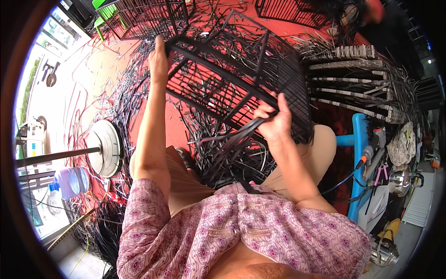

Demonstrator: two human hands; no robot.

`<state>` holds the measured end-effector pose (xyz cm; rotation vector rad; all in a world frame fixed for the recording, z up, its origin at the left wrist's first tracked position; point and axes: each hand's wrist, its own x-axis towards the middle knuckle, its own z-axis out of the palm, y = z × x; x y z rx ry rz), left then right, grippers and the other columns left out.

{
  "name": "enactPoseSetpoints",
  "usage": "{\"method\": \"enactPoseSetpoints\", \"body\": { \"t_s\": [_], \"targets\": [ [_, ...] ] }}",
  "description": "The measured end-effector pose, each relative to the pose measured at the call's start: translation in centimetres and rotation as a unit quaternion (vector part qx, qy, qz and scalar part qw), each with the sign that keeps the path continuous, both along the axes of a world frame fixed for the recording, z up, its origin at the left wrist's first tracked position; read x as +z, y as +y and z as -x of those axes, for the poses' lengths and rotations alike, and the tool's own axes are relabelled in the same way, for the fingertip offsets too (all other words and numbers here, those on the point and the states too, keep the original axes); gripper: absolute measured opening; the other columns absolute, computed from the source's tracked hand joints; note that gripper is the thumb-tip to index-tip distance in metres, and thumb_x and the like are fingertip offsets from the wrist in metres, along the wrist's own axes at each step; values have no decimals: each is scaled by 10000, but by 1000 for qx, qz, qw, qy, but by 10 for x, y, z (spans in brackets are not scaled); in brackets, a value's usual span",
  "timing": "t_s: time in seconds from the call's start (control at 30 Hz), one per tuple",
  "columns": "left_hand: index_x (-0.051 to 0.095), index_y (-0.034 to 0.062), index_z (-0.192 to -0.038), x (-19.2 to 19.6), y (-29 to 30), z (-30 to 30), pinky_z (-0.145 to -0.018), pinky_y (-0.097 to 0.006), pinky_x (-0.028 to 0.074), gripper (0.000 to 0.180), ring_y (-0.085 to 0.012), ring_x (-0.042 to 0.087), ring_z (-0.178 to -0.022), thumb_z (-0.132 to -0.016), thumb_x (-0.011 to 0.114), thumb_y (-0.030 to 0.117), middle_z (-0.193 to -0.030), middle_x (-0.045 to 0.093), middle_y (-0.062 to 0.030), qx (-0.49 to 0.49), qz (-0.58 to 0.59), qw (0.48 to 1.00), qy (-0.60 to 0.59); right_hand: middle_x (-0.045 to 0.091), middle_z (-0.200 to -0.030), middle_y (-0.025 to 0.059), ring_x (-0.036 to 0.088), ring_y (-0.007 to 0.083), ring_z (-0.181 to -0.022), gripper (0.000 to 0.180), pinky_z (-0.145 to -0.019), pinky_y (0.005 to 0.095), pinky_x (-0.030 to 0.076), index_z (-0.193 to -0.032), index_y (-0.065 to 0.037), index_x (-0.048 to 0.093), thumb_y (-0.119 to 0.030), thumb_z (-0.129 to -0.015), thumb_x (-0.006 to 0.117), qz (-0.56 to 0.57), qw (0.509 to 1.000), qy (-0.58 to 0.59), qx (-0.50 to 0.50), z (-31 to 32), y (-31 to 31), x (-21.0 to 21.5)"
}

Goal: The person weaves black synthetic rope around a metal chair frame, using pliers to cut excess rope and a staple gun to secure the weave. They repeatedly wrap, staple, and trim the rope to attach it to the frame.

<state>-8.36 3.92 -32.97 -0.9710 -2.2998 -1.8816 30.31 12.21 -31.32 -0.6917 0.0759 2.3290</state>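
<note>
A black frame [216,69] with rails and a slatted side, like part of a chair, stands tilted before my knees. My left hand [159,63] is closed on its upper left corner, most of the fingers hidden behind the rail. At the frame's lower right, my right hand [278,122] is closed round a bundle of flat black plastic strips [248,128]. Its fingers also lie against the rail there. The loose ends of the strips hang down to the left, toward my lap.
Cut strips litter the red floor [186,109]. A stack of grey woven panels [348,83] stands right, beyond a blue stool [357,158] with tools. Left are a round pole base [103,148] and a water bottle [72,182]. Another black slatted frame [139,18] stands at the back.
</note>
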Motion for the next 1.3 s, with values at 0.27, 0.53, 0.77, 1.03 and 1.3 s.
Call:
{"method": "enactPoseSetpoints", "body": {
  "t_s": [0.27,0.53,0.77,1.03,1.3],
  "targets": [
    [682,68,-1020,164,8,-65,-675,-420,501,345,-298,637,-679,-1021,527,376,-775,666,-154,-9,96,960,263,712,-1256,162,459,70,-573,271,-593,255,355,-1100,-159,705,-393,-1050,578,-1,977,213,29,-55,-7,16],
    [723,-10,-693,245,-20,-200,-564,-432,489,772,-303,641,-535,-873,632,735,-571,644,-153,25,202,909,365,595,-799,72,497,119,-538,732,-513,279,393,-1059,13,600,-682,-1028,373,130,964,159,168,4,2,-51],
    [697,8,-715,52,10,-216,-632,-483,526,652,-384,685,-654,-910,637,627,-648,659,-202,-138,344,870,325,706,-784,145,665,231,-623,303,-583,331,537,-668,-34,612,-158,-939,672,-90,865,-188,456,-23,-110,-189],
    [686,-17,-850,27,-7,-190,-678,-541,501,649,-469,652,-755,-1017,518,588,-745,649,-261,-266,343,873,224,732,-886,201,748,291,-760,222,-693,390,620,-1023,86,604,-102,-915,647,-378,736,-129,547,-39,-163,-99],
    [696,32,-1023,32,-52,-206,-817,-494,516,399,-421,658,-968,-970,635,424,-978,672,-207,-189,175,915,311,712,-866,150,708,223,-784,366,-736,325,553,-1149,66,594,-92,-827,667,-358,699,-256,564,-75,-167,-23]
  ]
}}
